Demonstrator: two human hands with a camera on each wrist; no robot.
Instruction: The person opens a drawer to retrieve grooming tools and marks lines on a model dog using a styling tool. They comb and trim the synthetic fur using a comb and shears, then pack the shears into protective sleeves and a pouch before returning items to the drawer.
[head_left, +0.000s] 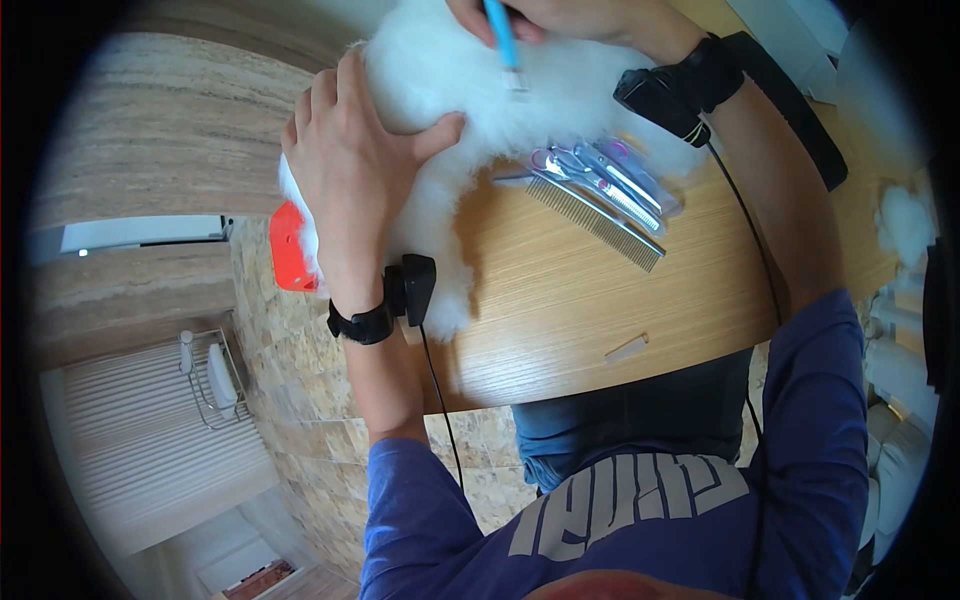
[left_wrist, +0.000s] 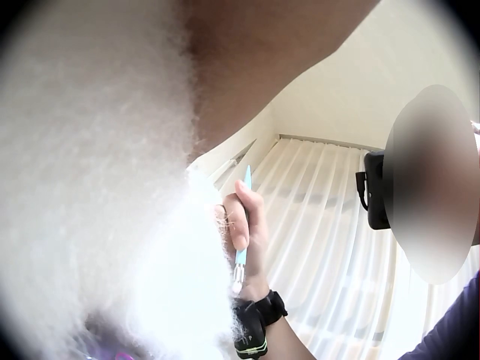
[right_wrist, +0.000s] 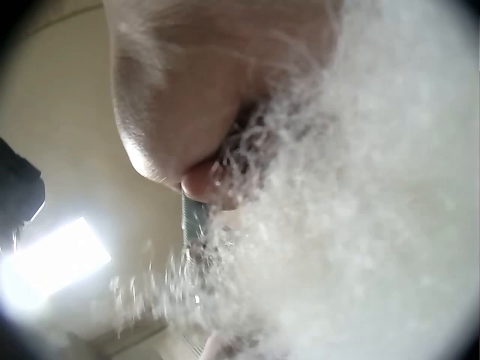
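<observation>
A large mass of fluffy white fur (head_left: pixel 425 60) lies over the table's far side and fills much of both wrist views. My left hand (head_left: pixel 350 150) rests on its left part, thumb stretched out to the right and fingers pointing away. At the top, my right hand (head_left: pixel 560 18) grips a slim tool with a light-blue handle (head_left: pixel 500 30) and a pale metal head. That head points toward me and overlaps the fur. In the left wrist view the right hand (left_wrist: pixel 251 217) has its fingers curled round the blue handle. Fur partly hides the right fingers in the right wrist view.
On the wooden table (head_left: pixel 540 310) lie a metal comb (head_left: pixel 595 222) and a clear pouch of scissors (head_left: pixel 615 185), just nearer than the fur. A small flat piece (head_left: pixel 627 348) sits by the front edge. A red object (head_left: pixel 293 250) shows at the fur's left.
</observation>
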